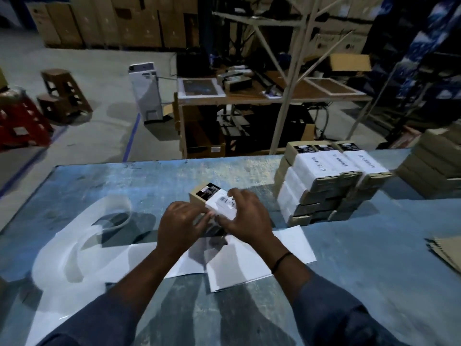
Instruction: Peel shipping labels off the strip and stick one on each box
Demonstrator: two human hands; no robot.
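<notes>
A small tan box (199, 196) with a black patch on top lies in the middle of the blue table (149, 178). A white shipping label (222, 204) with a barcode covers its near half. My left hand (180, 222) grips the box's near left corner. My right hand (245, 216) lies over the label, fingers spread and pressing on it. Under my wrists lies the white label strip (237, 268), and its used backing (74, 250) curls off to the left.
A stack of labelled boxes (326, 183) stands at the right. Unlabelled tan boxes (434, 163) are piled at the far right edge. Flat cardboard (446, 250) lies near the right edge. Beyond the table are a wooden bench (249, 96), stools and stacked cartons.
</notes>
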